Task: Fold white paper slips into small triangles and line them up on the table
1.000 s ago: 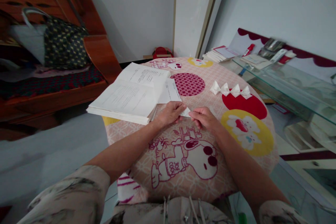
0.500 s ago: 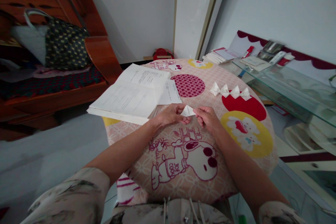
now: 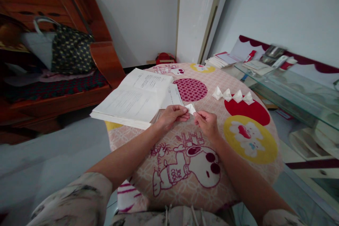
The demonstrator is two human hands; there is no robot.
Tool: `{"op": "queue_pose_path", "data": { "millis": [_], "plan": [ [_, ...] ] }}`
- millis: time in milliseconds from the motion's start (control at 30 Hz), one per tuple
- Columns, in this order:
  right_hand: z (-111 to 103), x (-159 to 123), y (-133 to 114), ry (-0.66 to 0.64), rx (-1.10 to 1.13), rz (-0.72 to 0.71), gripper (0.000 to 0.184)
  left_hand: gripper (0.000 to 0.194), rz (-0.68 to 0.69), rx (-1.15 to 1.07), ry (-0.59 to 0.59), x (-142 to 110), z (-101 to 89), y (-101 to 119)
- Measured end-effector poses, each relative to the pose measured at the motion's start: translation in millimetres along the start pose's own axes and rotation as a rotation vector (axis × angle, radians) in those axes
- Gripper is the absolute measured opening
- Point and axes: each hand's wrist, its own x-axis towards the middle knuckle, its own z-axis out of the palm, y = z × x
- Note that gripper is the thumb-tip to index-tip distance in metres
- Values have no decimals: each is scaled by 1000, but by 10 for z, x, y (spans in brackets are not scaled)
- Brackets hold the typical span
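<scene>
A small folded piece of white paper (image 3: 190, 108) is held between my two hands above the cloth-covered table. My left hand (image 3: 174, 116) pinches its left side, thumb on top. On its right corner, my right hand (image 3: 207, 122) closes with thumb and fingertips. Farther right on the table stands a row of several small folded paper pieces (image 3: 227, 95), pointed at the top, some over a red patch of the cloth. Left of my hands lies an open book (image 3: 127, 99) with white pages, a loose printed sheet (image 3: 172, 96) sticking out from under its right side.
A round table with a pink patterned tablecloth (image 3: 182, 197) is before me. At right, a glass shelf (image 3: 286, 88) holds papers, a red tube and metal bowls. A wooden bench (image 3: 106, 60) with a dark patterned bag (image 3: 71, 49) stands left; a white cabinet-like unit (image 3: 196, 21) stands behind.
Both hands still hold the folded paper, which has turned slightly. My left fingers have drawn in closer to it, and my right fingers sit lower on its corner. The view has tilted up slightly.
</scene>
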Motion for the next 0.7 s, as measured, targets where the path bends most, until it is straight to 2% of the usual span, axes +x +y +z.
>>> {"op": "queue_pose_path", "data": {
  "millis": [200, 367, 500, 700],
  "plan": [
    [4, -23, -21, 80, -81, -75, 33, 8, 3, -40, 11, 10, 0, -9],
    [3, -31, -18, 38, -221, -197, 34, 10, 38, -70, 1, -1, -8, -2],
    [28, -37, -41, 15, -276, -240, 37, 17, 55, -76, -17, 0, -23, -11],
    [73, -39, -58, 46, -354, -275, 39, 18, 49, -49, -40, -9, -12, -35]
  ]
}}
